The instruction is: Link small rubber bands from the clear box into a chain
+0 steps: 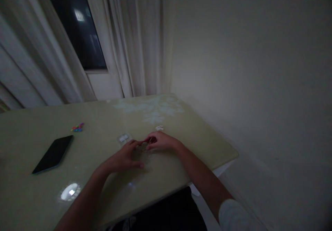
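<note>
A see-through plastic box [143,148], its outline faint, lies on the table between my two hands. Around its left side curves my left hand [125,157], thumb at the near edge and fingers at the far edge, seeming to steady it. My right hand [164,141] is at the box's right side, thumb and fingertips closed in a pinch; what they hold, if anything, is too small to make out. Just beyond my left fingers lies a flat clear case [123,138] with a whitish patch. Several small white pieces [159,128] sit beyond my right hand.
A black phone or tablet [54,154] lies on the left of the glossy table [103,196]. Behind it is a small pile of coloured pieces [77,127]. A bright light reflection shows near my left forearm. The wall [246,85] borders the table's right side; curtains [145,51] hang behind.
</note>
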Demonstrator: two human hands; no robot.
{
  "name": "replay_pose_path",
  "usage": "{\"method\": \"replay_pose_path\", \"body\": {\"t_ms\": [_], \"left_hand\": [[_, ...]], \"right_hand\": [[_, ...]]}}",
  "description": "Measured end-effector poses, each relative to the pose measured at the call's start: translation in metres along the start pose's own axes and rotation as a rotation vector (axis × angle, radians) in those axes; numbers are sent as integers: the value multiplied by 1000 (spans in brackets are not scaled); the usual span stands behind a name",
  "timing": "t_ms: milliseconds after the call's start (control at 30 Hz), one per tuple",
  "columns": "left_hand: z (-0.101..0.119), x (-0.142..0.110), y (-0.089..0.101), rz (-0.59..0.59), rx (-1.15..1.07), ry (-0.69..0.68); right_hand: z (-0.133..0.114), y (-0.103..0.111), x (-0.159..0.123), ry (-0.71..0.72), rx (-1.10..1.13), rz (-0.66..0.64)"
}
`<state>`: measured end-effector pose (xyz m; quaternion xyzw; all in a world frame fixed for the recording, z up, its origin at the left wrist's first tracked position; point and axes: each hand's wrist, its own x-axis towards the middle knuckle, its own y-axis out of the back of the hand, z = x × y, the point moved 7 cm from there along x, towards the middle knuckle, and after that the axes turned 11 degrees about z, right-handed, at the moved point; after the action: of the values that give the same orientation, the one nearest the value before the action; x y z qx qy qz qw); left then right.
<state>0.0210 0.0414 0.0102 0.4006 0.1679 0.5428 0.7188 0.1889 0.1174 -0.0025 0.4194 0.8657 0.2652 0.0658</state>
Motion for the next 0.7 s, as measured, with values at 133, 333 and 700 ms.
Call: {"method": "replay_pose_path", "body": {"t_ms": [133,333,700], "left_hand": [[-1,-4,5,-71,-61,10],[-6,1,3,17,-101,81],[-16,8,4,165,-136,146]], "right_hand": [[-11,-5,-7,21,7,-79],[-19,-11,-6,101,-172,37],[-18,-11,-3,174,-214,88]]}}
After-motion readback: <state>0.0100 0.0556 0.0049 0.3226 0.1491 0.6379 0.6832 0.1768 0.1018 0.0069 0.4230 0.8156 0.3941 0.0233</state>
